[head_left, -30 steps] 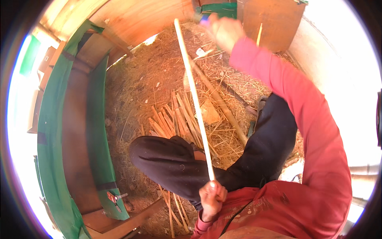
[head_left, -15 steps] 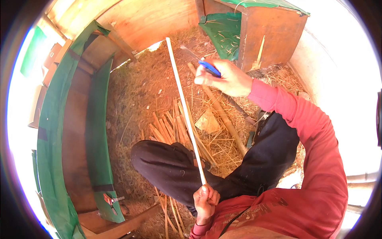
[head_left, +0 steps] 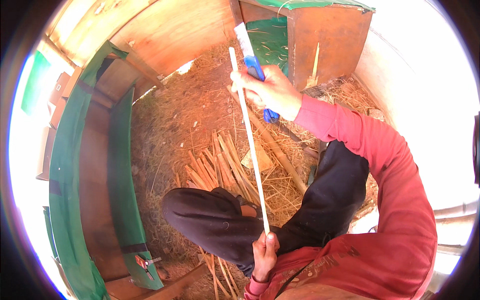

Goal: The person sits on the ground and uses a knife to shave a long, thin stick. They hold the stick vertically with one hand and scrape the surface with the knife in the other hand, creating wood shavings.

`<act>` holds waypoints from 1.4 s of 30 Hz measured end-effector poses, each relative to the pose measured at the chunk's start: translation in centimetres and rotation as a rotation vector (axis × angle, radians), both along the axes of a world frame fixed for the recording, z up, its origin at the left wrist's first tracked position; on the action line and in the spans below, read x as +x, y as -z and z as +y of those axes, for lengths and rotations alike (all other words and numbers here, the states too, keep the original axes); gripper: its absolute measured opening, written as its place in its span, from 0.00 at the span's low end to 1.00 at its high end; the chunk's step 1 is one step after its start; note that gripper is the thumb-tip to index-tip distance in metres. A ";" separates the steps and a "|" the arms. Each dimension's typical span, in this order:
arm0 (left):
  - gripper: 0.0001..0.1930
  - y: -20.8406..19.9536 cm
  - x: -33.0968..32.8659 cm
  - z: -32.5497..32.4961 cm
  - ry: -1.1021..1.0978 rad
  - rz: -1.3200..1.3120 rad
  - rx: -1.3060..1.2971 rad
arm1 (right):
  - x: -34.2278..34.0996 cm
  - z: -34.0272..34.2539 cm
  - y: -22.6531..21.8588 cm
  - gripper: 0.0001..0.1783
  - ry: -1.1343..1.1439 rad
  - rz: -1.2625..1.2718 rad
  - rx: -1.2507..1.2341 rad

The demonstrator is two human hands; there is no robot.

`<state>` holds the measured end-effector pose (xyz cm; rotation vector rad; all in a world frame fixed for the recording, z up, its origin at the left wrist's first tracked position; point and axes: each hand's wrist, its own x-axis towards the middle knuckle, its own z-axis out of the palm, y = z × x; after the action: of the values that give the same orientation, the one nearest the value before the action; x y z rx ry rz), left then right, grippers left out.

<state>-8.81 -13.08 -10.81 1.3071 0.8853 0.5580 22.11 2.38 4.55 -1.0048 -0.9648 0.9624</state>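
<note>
My left hand (head_left: 264,255) is closed around the lower end of a long, thin, pale bamboo strip (head_left: 255,160), near my lap. The strip slants up and away from me, its far end standing above the dirt floor. My right hand (head_left: 274,89) grips a blue-handled knife (head_left: 254,67) near the strip's far end. The knife's broad, pale blade points up and away, just right of the strip's tip. Thumb and fingers of the right hand overlap the strip; whether they pinch it I cannot tell.
Split wood sticks (head_left: 215,162) lie piled beyond my crossed legs, with a bamboo pole (head_left: 274,145) and straw beside them. A green-covered bench (head_left: 70,165) runs along the left, with a red-handled tool (head_left: 145,262) at its near end. A wooden box (head_left: 327,45) stands at the far right.
My right hand has come left onto the far part of the strip. The knife has turned from pointing left to pointing up, showing its blade's flat. The left hand keeps its grip.
</note>
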 end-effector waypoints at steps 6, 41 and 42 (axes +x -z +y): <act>0.17 0.3 -0.2 0.8 0.030 0.221 0.169 | 2.0 0.3 -0.2 0.18 0.097 0.024 0.031; 0.08 -3.2 4.6 5.8 -0.176 -0.192 0.053 | -1.5 0.3 5.3 0.17 -0.397 -1.087 0.085; 0.07 -3.6 4.6 6.0 -0.224 -0.216 0.016 | -2.5 -0.5 5.1 0.18 -0.354 -1.122 0.128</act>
<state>-4.24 -7.08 -7.24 1.1437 0.8527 0.8669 19.58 1.88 -0.52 -1.2950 -2.1570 0.5452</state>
